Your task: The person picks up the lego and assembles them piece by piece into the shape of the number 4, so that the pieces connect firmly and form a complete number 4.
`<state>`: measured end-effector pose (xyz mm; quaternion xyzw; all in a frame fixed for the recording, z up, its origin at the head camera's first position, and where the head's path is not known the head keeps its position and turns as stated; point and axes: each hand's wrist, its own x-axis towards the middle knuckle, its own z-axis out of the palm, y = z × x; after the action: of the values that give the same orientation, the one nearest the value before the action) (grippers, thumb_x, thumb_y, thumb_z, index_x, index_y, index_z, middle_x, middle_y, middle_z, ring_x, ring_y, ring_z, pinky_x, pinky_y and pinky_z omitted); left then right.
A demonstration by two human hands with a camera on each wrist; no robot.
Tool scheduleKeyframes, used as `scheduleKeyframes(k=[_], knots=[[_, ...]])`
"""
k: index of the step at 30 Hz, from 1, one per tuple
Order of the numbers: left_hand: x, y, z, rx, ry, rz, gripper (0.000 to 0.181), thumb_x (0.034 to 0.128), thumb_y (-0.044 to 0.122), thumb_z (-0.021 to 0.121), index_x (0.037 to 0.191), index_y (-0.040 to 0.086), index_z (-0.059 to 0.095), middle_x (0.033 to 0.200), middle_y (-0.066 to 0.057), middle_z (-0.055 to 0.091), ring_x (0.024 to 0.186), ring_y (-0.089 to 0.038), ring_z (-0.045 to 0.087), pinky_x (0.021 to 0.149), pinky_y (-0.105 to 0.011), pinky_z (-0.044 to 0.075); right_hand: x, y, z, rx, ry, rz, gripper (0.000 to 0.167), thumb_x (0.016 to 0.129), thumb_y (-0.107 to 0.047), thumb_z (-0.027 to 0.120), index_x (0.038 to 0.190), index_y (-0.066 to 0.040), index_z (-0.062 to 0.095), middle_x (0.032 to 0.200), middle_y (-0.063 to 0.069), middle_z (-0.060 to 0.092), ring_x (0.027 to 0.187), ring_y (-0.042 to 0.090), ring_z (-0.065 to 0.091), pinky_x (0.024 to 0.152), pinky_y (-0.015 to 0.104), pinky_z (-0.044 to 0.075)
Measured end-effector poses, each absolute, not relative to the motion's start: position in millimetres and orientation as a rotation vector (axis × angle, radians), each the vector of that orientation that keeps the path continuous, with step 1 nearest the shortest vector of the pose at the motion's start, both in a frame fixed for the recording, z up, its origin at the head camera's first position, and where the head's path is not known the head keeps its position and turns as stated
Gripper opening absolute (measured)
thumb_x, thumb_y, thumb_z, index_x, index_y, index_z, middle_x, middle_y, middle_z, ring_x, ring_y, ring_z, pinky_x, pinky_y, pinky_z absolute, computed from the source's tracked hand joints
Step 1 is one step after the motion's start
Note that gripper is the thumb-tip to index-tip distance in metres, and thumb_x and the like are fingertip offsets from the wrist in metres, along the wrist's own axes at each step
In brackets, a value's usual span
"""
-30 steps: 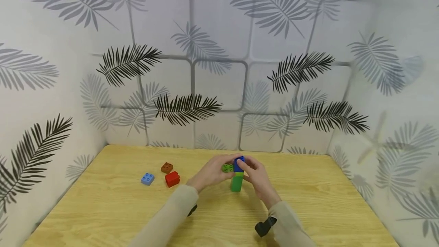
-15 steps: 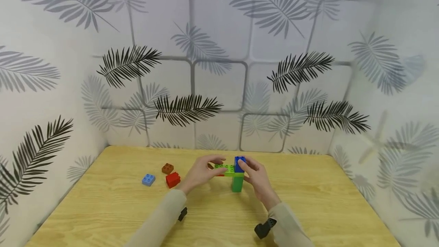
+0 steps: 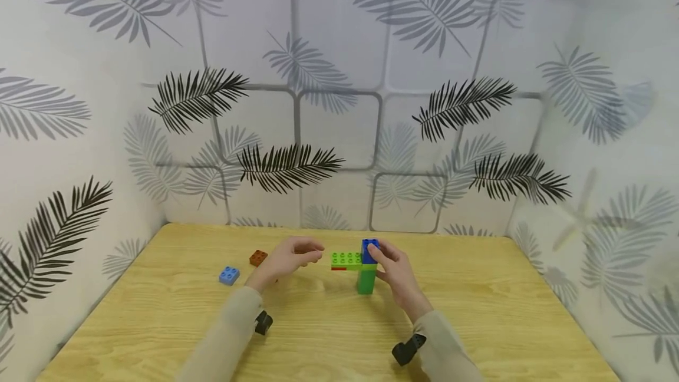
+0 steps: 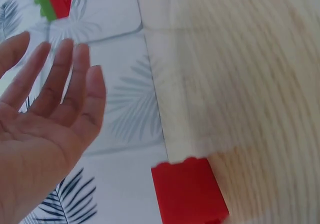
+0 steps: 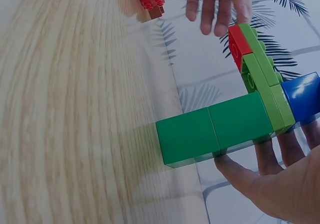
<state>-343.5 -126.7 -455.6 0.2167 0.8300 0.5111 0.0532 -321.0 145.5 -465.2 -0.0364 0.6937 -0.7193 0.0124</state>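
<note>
We see the brick tower [image 3: 366, 280] upright on the table [image 3: 339, 341], long axis vertical: 2 dark-green bricks [image 5: 212, 129] low, 1 blue brick [image 3: 369, 250] on top. Its light-green beam [image 3: 346, 260] points level toward our left hand [image 3: 286, 261], fingers relaxed, holding nothing. Our right hand [image 3: 396, 272] grips the tower, thumb on blue.
</note>
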Motion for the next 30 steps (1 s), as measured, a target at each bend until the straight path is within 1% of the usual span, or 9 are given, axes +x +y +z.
scheduleKeyframes(k=[2, 4, 10, 14, 17, 21, 23, 26, 30], knots=[[-345.8, -135.9, -456.7, 0.655, 2.480, 1.534, 0.030, 0.0979, 0.028, 0.061, 0.124, 0.015, 0.066, 0.121, -0.016, 0.067, 0.105, -0.021, 0.064, 0.089, -0.041, 0.053, -321.7, 146.3, -465.4, -0.125, 2.158, -2.236, 0.058, 0.095, -0.038, 0.064, 0.141, -0.005, 0.052, 0.132, 0.016, 0.058, 0.128, 0.030, 0.051, 0.105, 0.062, 0.039], [-347.5, -144.9, -458.5, 0.644, 2.460, 1.520, 0.031, 0.0975, 0.028, 0.062, 0.124, 0.013, 0.065, 0.122, -0.018, 0.066, 0.105, -0.022, 0.064, 0.088, -0.042, 0.054, -322.0, 146.6, -466.0, -0.122, 2.143, -2.239, 0.056, 0.094, -0.038, 0.065, 0.140, -0.006, 0.053, 0.130, 0.014, 0.059, 0.127, 0.028, 0.052, 0.105, 0.062, 0.040], [-346.9, -167.5, -459.9, 0.562, 2.542, 1.456, 0.031, 0.0956, 0.025, 0.065, 0.123, 0.010, 0.066, 0.119, -0.012, 0.067, 0.105, -0.022, 0.063, 0.082, -0.040, 0.055, -321.8, 146.9, -467.1, -0.135, 2.153, -2.231, 0.060, 0.094, -0.042, 0.064, 0.142, -0.008, 0.050, 0.133, 0.016, 0.057, 0.128, 0.029, 0.051, 0.105, 0.062, 0.039], [-343.8, -179.8, -457.2, 0.525, 2.685, 1.338, 0.030, 0.0940, 0.017, 0.066, 0.121, 0.004, 0.066, 0.118, -0.014, 0.066, 0.106, -0.025, 0.061, 0.086, -0.038, 0.053, -321.5, 147.0, -466.1, -0.127, 2.167, -2.222, 0.059, 0.095, -0.040, 0.063, 0.143, -0.007, 0.049, 0.135, 0.017, 0.055, 0.130, 0.031, 0.049, 0.105, 0.062, 0.039], [-342.6, -188.1, -455.5, 0.492, 2.755, 1.253, 0.030, 0.0916, 0.012, 0.067, 0.119, -0.001, 0.066, 0.118, -0.016, 0.067, 0.105, -0.028, 0.061, 0.091, -0.043, 0.051, -321.6, 147.1, -465.7, -0.118, 2.170, -2.212, 0.057, 0.096, -0.038, 0.063, 0.142, -0.007, 0.050, 0.135, 0.017, 0.056, 0.128, 0.031, 0.050, 0.105, 0.061, 0.040], [-342.1, -195.4, -456.8, 0.468, 2.760, 1.191, 0.029, 0.0889, 0.005, 0.067, 0.117, -0.002, 0.067, 0.118, -0.016, 0.067, 0.107, -0.031, 0.059, 0.097, -0.049, 0.047, -321.3, 147.4, -464.7, -0.113, 2.161, -2.215, 0.057, 0.096, -0.038, 0.062, 0.142, -0.007, 0.050, 0.134, 0.017, 0.055, 0.127, 0.030, 0.051, 0.105, 0.061, 0.040], [-341.8, -197.2, -458.4, 0.472, 2.734, 1.187, 0.030, 0.0872, 0.001, 0.067, 0.117, -0.003, 0.067, 0.118, -0.017, 0.067, 0.107, -0.031, 0.059, 0.097, -0.049, 0.047, -320.6, 147.3, -463.9, -0.114, 2.160, -2.217, 0.057, 0.097, -0.038, 0.062, 0.142, -0.006, 0.049, 0.134, 0.017, 0.055, 0.126, 0.029, 0.051, 0.105, 0.061, 0.040], [-341.4, -199.4, -461.2, 0.474, 2.676, 1.198, 0.034, 0.0840, -0.002, 0.068, 0.118, -0.004, 0.066, 0.114, -0.017, 0.068, 0.102, -0.026, 0.061, 0.089, -0.042, 0.053, -319.8, 147.1, -462.8, -0.105, 2.143, -2.229, 0.054, 0.097, -0.036, 0.062, 0.141, -0.006, 0.051, 0.132, 0.016, 0.056, 0.124, 0.027, 0.052, 0.105, 0.061, 0.040], [-341.0, -200.9, -463.9, 0.437, 2.578, 1.246, 0.037, 0.0805, -0.005, 0.070, 0.117, -0.004, 0.065, 0.107, -0.015, 0.068, 0.089, -0.020, 0.062, 0.072, -0.036, 0.056, -319.6, 147.4, -462.7, -0.106, 2.136, -2.231, 0.054, 0.097, -0.036, 0.062, 0.141, -0.007, 0.051, 0.131, 0.014, 0.057, 0.123, 0.025, 0.053, 0.105, 0.061, 0.040]])
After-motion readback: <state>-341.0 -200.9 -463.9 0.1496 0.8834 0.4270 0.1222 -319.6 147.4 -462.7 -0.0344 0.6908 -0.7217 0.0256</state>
